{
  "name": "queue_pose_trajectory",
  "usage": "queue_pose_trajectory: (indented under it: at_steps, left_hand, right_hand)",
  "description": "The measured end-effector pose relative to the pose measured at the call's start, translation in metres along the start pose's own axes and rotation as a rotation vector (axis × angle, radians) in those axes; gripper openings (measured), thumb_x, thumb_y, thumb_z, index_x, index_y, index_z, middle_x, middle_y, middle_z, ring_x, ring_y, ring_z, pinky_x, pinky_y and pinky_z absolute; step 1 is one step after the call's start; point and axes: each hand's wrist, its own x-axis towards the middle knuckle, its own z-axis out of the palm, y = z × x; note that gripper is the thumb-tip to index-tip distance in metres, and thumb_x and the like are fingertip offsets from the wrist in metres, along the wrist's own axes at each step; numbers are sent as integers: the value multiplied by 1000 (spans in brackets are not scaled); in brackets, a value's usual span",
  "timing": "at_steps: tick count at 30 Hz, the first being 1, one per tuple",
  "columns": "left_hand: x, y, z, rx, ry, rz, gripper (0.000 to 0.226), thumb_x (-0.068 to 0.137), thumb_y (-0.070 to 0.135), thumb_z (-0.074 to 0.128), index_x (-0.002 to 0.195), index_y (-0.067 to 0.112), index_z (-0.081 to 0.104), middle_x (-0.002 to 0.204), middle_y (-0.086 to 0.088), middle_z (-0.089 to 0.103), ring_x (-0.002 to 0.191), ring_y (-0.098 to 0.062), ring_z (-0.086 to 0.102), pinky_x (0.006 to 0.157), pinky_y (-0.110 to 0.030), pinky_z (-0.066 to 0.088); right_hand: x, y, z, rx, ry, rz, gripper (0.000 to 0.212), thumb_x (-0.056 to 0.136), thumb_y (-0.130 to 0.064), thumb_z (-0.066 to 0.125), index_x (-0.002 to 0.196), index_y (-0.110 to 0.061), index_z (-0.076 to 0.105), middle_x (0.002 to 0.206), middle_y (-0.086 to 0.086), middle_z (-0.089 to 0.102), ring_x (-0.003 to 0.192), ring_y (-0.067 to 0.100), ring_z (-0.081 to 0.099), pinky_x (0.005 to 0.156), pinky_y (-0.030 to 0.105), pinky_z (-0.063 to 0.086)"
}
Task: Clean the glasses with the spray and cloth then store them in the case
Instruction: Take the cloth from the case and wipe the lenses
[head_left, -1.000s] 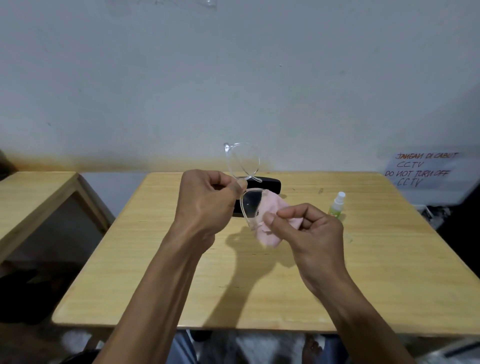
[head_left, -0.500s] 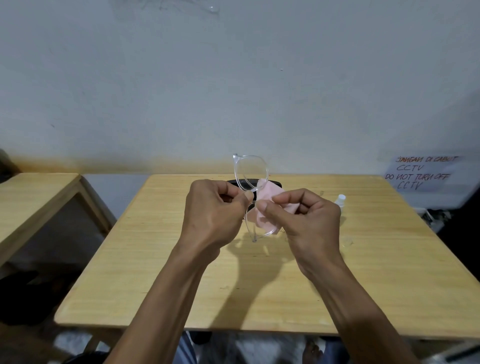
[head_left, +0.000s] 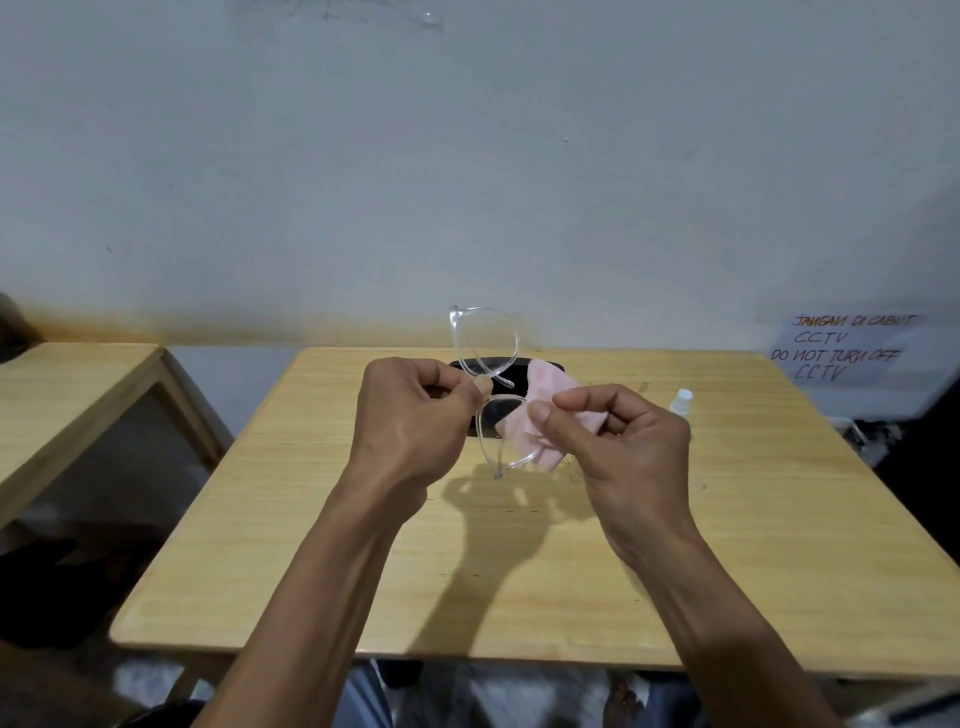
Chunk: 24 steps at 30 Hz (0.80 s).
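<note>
Clear-framed glasses (head_left: 485, 358) are held up on end above the wooden table (head_left: 519, 545), one lens above the other. My left hand (head_left: 415, 421) pinches the frame at the bridge. My right hand (head_left: 618, 441) holds a pink cloth (head_left: 540, 415) pressed against the lower lens, thumb in front. The black case (head_left: 506, 376) lies on the table behind the glasses, largely hidden by hands and cloth. A small spray bottle (head_left: 680, 401) with a white cap stands right of my right hand, its lower part hidden.
A second wooden table (head_left: 62, 395) stands to the left across a gap. A white wall runs behind the table's far edge. A handwritten paper sign (head_left: 847, 347) hangs at the right. Dark clutter lies on the floor at both sides.
Both hands have risen slightly with the glasses. My right hand has worked the cloth over the lower lens, and more of the cloth now shows above my fingers.
</note>
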Motion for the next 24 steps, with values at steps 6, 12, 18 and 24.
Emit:
queue_pose_trajectory:
  at_steps: [6,12,18,24]
  left_hand:
    - [2,-10,-11,56,8,-12,19,81,15,77,65,5,71,69,-30,66,57,-18,51,59,-24,43]
    - [-3,-19,-23,117,2,-21,19,81,16,77,64,8,72,74,-26,71,59,-17,56,62,-28,46]
    - [-11,-25,-52,604,43,104,20,83,31,74,65,23,71,58,11,65,68,-6,57,87,-37,28]
    - [-18,-52,-63,1142,-85,268,16,95,29,61,87,25,74,87,11,66,106,-11,45,98,-44,13]
  right_hand:
    - [-3,1,-11,-99,25,-119,25,79,-8,83,103,-13,78,88,3,79,72,6,74,70,16,56]
    - [-5,7,-17,-112,40,-152,26,79,-11,82,104,-14,78,88,-5,80,73,7,75,73,18,57]
    - [-10,14,-31,-162,35,-172,24,79,-13,83,103,-14,79,83,-5,80,67,8,70,67,19,55]
    - [-17,24,-45,-246,35,-202,21,79,-20,83,99,-26,79,75,23,73,62,48,59,66,35,49]
